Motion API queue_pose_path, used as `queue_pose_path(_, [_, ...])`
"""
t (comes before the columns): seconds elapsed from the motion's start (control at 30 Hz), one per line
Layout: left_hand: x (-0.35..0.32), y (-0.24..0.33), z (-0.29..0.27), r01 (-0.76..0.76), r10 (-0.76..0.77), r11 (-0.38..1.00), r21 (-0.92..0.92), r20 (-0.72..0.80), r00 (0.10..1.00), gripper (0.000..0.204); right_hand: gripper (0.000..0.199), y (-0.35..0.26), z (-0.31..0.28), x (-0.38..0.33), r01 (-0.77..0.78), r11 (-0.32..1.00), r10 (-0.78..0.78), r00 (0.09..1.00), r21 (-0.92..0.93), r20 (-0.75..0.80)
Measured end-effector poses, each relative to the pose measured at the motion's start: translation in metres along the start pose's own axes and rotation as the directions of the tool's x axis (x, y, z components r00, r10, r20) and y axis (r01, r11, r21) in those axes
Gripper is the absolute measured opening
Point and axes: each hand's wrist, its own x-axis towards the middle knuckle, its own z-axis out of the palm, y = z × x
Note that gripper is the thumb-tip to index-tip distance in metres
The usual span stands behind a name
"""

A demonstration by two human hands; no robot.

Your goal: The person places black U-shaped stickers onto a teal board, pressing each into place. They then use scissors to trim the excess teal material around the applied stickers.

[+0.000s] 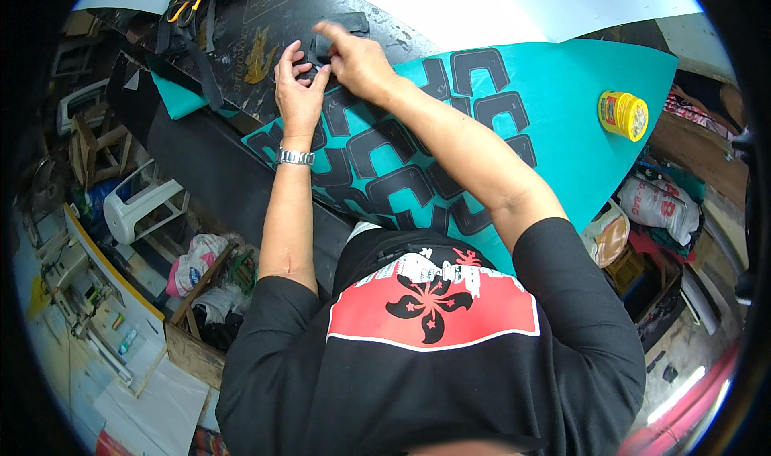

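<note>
Both my hands meet over the black worktop at the upper middle. My left hand [299,95], with a metal watch on the wrist, has its fingers curled and thumb bent inward around a dark piece. My right hand [361,64] is close beside it, index finger raised and slightly blurred, the other fingers folded. A tiny pale bit shows between the hands; what the right fingers grip is hidden. Just beyond lies a flat black piece [350,24]. Nearer me, several black C-shaped cut pieces [380,148] lie on a teal sheet [562,79].
A yellow jar [622,115] stands on the teal sheet at right. Orange-handled scissors [189,3] and black strips [207,71] lie at the far left of the worktop. A white sheet [482,6] covers the back. A white plastic stool [140,202] stands at lower left.
</note>
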Motion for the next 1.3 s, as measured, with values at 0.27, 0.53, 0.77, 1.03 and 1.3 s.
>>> queue_pose_path(0.27, [0.011, 0.005, 0.008, -0.114, 0.127, 0.939, 0.324, -0.02, 0.992, 0.059, 0.046, 0.018, -0.072, 0.009, -0.179, 0.813, 0.422, 0.836, 0.554, -0.35])
queue_pose_path(0.53, [0.018, -0.009, 0.01, -0.253, 0.31, 0.902, 0.35, -0.117, 0.943, 0.054, 0.052, -0.021, -0.238, -0.124, -0.202, 0.967, 0.246, 0.889, 0.152, -0.386])
queue_pose_path(0.77, [-0.091, 0.063, 0.055, 0.122, 0.089, 0.874, -0.47, 0.403, 0.911, 0.038, 0.058, -0.036, -0.267, -0.249, -0.387, 0.722, 0.568, 0.805, 0.573, -0.173])
queue_pose_path(1.03, [-0.236, 0.132, 0.144, 0.473, -0.082, 0.877, -0.087, 0.942, 0.326, 0.048, 0.061, 0.008, -0.266, -0.326, -0.583, 0.665, 0.708, 0.691, 0.466, -0.146])
queue_pose_path(1.3, [-0.243, 0.138, 0.157, 0.349, -0.134, 0.936, -0.043, 0.874, 0.468, 0.039, 0.062, 0.04, -0.259, -0.338, -0.578, 0.731, 0.67, 0.708, 0.362, -0.222])
